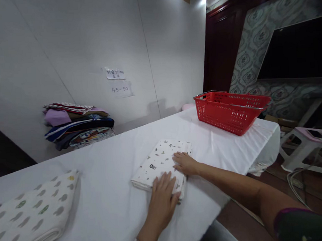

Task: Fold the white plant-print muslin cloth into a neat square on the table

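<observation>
A folded white cloth point(158, 159) with small dark printed figures lies on the white-covered table point(108, 196), in front of me. My left hand point(164, 196) rests flat on its near edge, fingers stretched out. At the cloth's right side, my right hand point(185, 163) lies on top with its fingers extended. Neither hand grips anything; both press on the fabric from above. A second folded white cloth point(32, 212), printed with grey and green shapes, sits at the left of the table.
A red plastic basket point(223, 111) stands at the table's far right end. Beyond the far left edge is a stack of folded fabrics point(79, 125) against the wall. Paper notes point(119, 89) are stuck on that wall. On the right are a white stool point(304, 148) and cables on the floor.
</observation>
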Demonstrator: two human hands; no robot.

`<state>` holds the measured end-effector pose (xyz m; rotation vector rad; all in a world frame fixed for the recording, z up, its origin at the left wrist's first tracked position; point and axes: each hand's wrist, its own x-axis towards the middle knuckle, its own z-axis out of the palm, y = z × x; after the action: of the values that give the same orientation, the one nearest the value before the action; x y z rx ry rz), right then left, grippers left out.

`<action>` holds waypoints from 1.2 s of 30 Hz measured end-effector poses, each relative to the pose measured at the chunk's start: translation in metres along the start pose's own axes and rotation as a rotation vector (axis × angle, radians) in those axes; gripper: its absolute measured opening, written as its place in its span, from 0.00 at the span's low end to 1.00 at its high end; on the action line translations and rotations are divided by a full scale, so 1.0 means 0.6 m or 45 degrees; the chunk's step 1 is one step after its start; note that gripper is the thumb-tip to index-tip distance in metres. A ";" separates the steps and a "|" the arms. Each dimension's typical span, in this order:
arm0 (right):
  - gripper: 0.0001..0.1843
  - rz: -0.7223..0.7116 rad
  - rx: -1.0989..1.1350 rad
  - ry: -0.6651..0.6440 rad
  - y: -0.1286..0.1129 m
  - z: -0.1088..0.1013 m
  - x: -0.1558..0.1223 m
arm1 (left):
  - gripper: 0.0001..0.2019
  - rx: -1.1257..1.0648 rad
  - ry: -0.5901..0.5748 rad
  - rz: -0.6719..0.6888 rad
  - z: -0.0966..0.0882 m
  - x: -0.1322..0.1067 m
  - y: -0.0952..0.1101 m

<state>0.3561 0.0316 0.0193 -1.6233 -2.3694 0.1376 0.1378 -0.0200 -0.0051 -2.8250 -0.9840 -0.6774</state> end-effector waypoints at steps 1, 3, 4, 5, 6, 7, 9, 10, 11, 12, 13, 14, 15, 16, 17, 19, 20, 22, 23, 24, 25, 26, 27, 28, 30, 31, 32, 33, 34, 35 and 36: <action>0.19 -0.009 0.047 0.013 0.011 0.000 0.002 | 0.22 -0.008 -0.026 0.049 0.001 -0.002 0.008; 0.18 0.104 0.159 0.091 0.038 -0.012 0.009 | 0.23 -0.017 -0.065 0.103 0.003 -0.005 0.017; 0.18 0.220 0.207 0.140 0.054 -0.023 0.015 | 0.23 -0.018 -0.073 0.115 0.004 -0.007 0.017; 0.18 0.371 0.248 0.177 0.072 -0.034 0.022 | 0.23 -0.018 -0.073 0.120 0.004 -0.008 0.017; 0.19 0.483 0.260 0.194 0.090 -0.047 0.029 | 0.23 -0.018 -0.070 0.125 0.005 -0.009 0.015; 0.19 0.568 0.263 0.191 0.108 -0.058 0.036 | 0.23 -0.017 -0.065 0.130 0.004 -0.009 0.013; 0.18 0.677 0.263 0.139 0.138 -0.075 0.048 | 0.24 -0.013 -0.058 0.138 0.004 -0.010 0.011; 0.16 0.714 0.271 0.096 0.150 -0.080 0.052 | 0.25 -0.010 -0.054 0.146 0.004 -0.010 0.011; 0.15 0.744 0.284 0.048 0.158 -0.082 0.054 | 0.26 -0.004 -0.049 0.153 0.004 -0.011 0.011; 0.14 0.766 0.300 -0.001 0.163 -0.083 0.056 | 0.27 0.005 -0.043 0.160 0.004 -0.011 0.012; 0.13 0.784 0.318 -0.049 0.167 -0.081 0.058 | 0.28 0.016 -0.037 0.166 0.005 -0.012 0.013; 0.13 0.799 0.337 -0.092 0.169 -0.080 0.059 | 0.28 0.024 -0.033 0.173 0.006 -0.012 0.014; 0.13 0.814 0.357 -0.130 0.171 -0.078 0.061 | 0.27 0.029 -0.029 0.180 0.008 -0.013 0.015; 0.13 0.828 0.376 -0.165 0.172 -0.077 0.063 | 0.26 0.029 -0.028 0.188 0.010 -0.012 0.016; 0.12 0.840 0.395 -0.197 0.173 -0.077 0.066 | 0.25 0.023 -0.024 0.193 0.011 -0.012 0.017; 0.12 0.860 0.433 -0.247 0.175 -0.080 0.073 | 0.24 0.004 -0.018 0.193 0.014 -0.008 0.020; 0.13 0.867 0.454 -0.265 0.176 -0.082 0.077 | 0.24 -0.008 -0.015 0.184 0.014 -0.006 0.021; 0.14 0.880 0.499 -0.288 0.177 -0.088 0.081 | 0.23 -0.030 -0.014 0.150 0.010 -0.005 0.021; 0.14 0.886 0.524 -0.299 0.177 -0.090 0.080 | 0.22 -0.035 -0.016 0.132 0.006 -0.006 0.019; 0.14 0.892 0.552 -0.310 0.177 -0.091 0.076 | 0.22 -0.033 -0.022 0.115 0.000 -0.010 0.014; 0.14 0.895 0.584 -0.326 0.176 -0.091 0.069 | 0.22 -0.024 -0.035 0.102 -0.007 -0.016 0.007; 0.13 0.897 0.620 -0.347 0.174 -0.090 0.059 | 0.22 -0.010 -0.045 0.090 -0.016 -0.024 -0.003; 0.12 0.897 0.658 -0.374 0.172 -0.087 0.047 | 0.23 0.005 -0.068 0.080 -0.024 -0.035 -0.014; 0.11 0.896 0.697 -0.406 0.169 -0.083 0.032 | 0.24 0.018 -0.101 0.077 -0.033 -0.047 -0.026; 0.11 0.894 0.761 -0.471 0.162 -0.073 0.001 | 0.23 0.046 -0.114 -0.006 -0.048 -0.069 -0.045; 0.11 0.893 0.782 -0.494 0.159 -0.068 -0.013 | 0.22 0.052 -0.124 -0.046 -0.053 -0.077 -0.051; 0.12 0.893 0.797 -0.505 0.156 -0.064 -0.024 | 0.22 0.055 -0.128 -0.089 -0.056 -0.083 -0.054; 0.13 0.892 0.808 -0.508 0.153 -0.062 -0.033 | 0.22 0.053 -0.131 -0.125 -0.057 -0.087 -0.054; 0.13 0.892 0.814 -0.506 0.152 -0.061 -0.039 | 0.22 0.049 -0.132 -0.156 -0.058 -0.088 -0.051; 0.13 0.893 0.819 -0.508 0.151 -0.061 -0.043 | 0.21 0.043 -0.131 -0.184 -0.057 -0.087 -0.047; 0.13 0.886 0.806 -0.488 0.150 -0.063 -0.045 | 0.21 0.037 -0.130 -0.206 -0.056 -0.084 -0.042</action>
<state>0.4566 0.0375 0.0308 -2.0814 -1.5696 1.2736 0.0745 -0.0362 0.0014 -2.8015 -1.2391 -0.5327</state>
